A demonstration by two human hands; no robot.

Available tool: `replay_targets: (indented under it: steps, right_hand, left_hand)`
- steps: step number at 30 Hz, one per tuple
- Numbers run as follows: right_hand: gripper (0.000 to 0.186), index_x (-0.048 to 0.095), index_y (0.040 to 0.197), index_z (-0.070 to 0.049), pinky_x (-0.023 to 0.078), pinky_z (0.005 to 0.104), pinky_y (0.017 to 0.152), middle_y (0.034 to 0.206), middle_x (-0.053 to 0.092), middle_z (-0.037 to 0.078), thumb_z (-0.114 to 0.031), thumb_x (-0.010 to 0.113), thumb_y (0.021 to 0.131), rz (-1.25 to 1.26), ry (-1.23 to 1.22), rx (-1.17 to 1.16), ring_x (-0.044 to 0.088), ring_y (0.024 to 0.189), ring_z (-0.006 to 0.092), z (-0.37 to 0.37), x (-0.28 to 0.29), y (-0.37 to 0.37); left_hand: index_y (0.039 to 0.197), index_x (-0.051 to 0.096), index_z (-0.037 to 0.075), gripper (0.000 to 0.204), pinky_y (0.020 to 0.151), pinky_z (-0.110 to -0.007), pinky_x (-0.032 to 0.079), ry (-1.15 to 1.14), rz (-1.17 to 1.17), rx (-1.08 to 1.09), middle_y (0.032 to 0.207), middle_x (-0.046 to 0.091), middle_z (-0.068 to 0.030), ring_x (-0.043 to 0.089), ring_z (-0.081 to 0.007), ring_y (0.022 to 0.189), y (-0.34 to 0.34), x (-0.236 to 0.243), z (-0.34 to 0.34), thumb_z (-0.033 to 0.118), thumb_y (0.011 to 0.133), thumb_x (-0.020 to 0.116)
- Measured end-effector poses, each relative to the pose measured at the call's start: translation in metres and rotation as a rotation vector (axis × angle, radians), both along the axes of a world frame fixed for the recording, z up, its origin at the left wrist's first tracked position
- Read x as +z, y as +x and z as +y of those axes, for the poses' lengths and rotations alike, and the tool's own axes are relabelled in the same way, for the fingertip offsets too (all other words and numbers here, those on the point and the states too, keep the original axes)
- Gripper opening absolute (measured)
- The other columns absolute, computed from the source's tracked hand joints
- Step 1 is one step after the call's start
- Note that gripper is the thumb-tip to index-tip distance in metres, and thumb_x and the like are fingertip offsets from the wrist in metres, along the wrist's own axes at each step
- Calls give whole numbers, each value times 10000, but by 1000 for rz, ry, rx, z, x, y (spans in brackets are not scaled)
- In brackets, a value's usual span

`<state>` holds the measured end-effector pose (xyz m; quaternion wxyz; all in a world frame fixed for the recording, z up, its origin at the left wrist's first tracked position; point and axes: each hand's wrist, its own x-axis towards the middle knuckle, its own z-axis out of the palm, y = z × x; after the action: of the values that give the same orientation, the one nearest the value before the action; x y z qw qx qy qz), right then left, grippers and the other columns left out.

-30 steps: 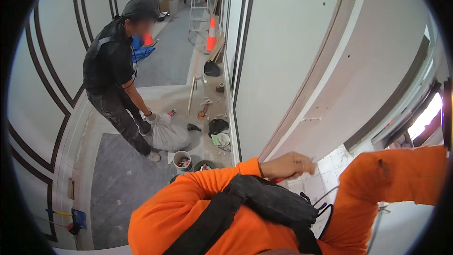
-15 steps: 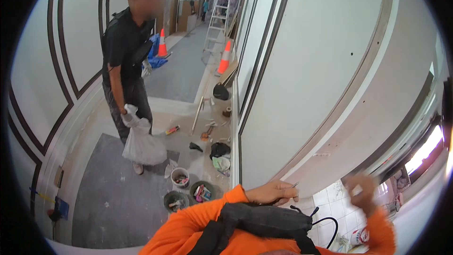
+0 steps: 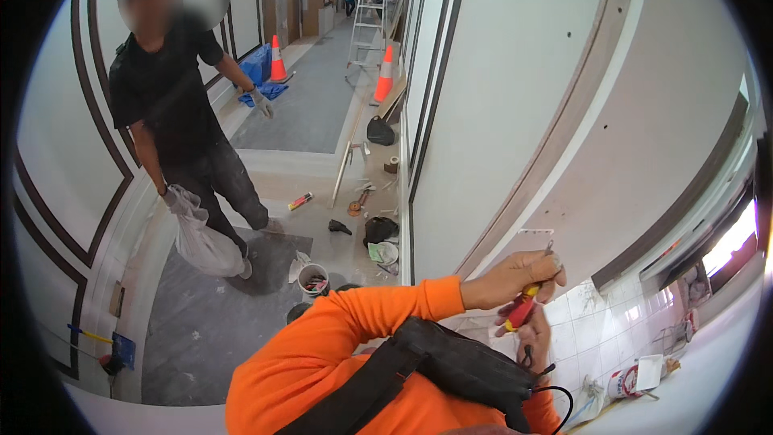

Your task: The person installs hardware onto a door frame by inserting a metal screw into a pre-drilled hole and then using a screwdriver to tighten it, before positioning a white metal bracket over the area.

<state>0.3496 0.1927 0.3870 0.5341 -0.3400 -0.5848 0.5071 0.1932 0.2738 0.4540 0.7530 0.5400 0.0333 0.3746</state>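
A red and yellow tool (image 3: 520, 312) tilts in the air between the left hand (image 3: 519, 275) and right hand (image 3: 539, 337). A thin metal bit (image 3: 550, 247) pokes up from the left fingers; I can't see if they join.

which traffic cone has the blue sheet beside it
The left cone, with the crumpled blue sheet at its left; the right cone stands near the right-hand wall.

Down the corridor you have a ladder (image 3: 370, 26) and an orange cone (image 3: 277, 62) beside blue sheeting (image 3: 257, 65); nearer you stands a bucket (image 3: 311, 291) of odds and ends.
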Motion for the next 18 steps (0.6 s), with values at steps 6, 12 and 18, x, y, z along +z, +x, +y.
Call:
replay_targets:
  steps: [6, 12, 18]
  right_hand:
    - [590, 533, 1169, 61, 404, 217, 439, 838, 620, 100, -468, 598, 916, -101, 71, -270, 545, 559, 113, -17, 22, -3]
    - [309, 628, 1120, 34, 421, 228, 537, 764, 550, -9, -194, 599, 914, -127, -135, -77, 509, 627, 68, -6, 4, -4]
    - [273, 620, 1123, 44, 430, 236, 571, 774, 562, 9, -118, 592, 905, -290, -117, 109, 520, 636, 80, 5, -12, -8]
  left_hand:
    - [1048, 589, 3, 301, 742, -248, 464, 169, -27, 191, 820, 606, -26, 582, -96, 796, 9, -6, -16, 270, 1050, 452]
    - [989, 618, 13, 293, 722, -259, 469, 103, -40, 399, 799, 602, -37, 574, -109, 745, -20, -25, -12, 238, 1039, 438]
    - [794, 567, 44, 384, 694, -327, 469, -163, -218, 445, 636, 529, -50, 589, -212, 674, -55, -20, -14, 332, 1026, 463]
